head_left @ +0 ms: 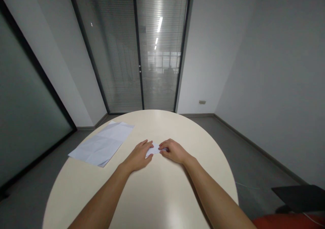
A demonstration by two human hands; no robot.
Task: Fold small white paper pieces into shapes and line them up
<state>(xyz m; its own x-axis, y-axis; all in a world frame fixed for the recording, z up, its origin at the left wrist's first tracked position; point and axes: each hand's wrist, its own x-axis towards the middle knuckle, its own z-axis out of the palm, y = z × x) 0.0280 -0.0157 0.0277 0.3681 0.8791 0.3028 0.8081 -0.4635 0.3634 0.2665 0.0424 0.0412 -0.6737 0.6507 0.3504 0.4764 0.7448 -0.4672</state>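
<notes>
A small folded piece of white paper (153,149) lies on the round cream table (162,188), between my two hands. My left hand (139,155) rests over its left end, fingers bent along the far edge and thumb at the near edge, holding it against the table. At the right end, the fingertips and thumb of my right hand (175,151) are pinched together on the paper. The parts of the paper under my fingers are hidden.
Several creased white sheets (104,144) lie stacked at the table's left side. Behind the table stands a glass door with blinds (159,86). A dark flat object (299,196) and something red (281,221) are at the lower right, beyond the table edge.
</notes>
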